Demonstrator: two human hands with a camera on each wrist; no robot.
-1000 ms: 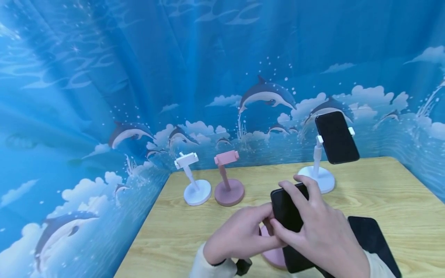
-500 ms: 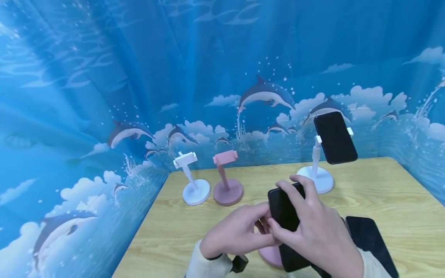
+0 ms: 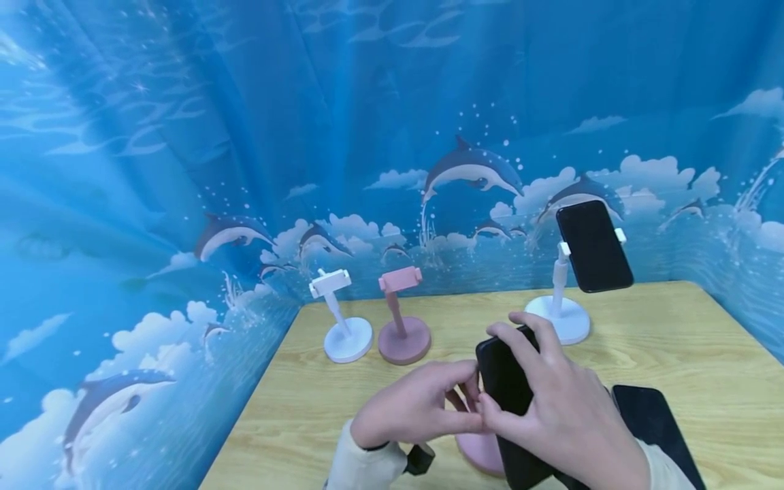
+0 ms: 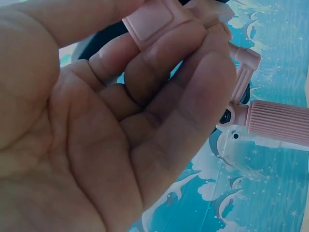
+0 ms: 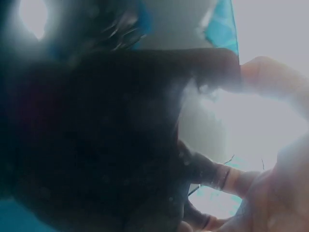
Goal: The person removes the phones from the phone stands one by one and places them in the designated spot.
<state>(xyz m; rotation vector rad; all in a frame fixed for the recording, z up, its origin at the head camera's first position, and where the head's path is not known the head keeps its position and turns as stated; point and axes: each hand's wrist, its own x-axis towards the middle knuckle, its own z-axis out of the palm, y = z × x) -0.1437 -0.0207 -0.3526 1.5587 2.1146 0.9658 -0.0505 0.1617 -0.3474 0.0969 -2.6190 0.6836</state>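
In the head view my right hand [image 3: 566, 401] grips a black phone [image 3: 511, 381] by its edges, thumb on the left side and fingers over the top. My left hand [image 3: 422, 405] is at the phone's left edge, its fingertips close to the right thumb. The left wrist view shows the left fingers and thumb pinching the pink clamp [image 4: 157, 21] of a phone stand, whose ribbed stem [image 4: 280, 121] runs off to the right. The stand's pink round base [image 3: 480, 452] lies partly hidden below the phone. In the dark right wrist view, the phone [image 5: 111, 130] fills much of the picture.
A white stand [image 3: 557, 318] at the back right holds another phone [image 3: 594, 246] upright. Further left stand a white phone stand [image 3: 348, 339] and a pink one [image 3: 404, 340]. Another black phone [image 3: 658, 422] lies right of my right hand on the wooden table [image 3: 294, 422].
Both hands stay at the phone and clamp with only small finger shifts. The head view drifts slightly.
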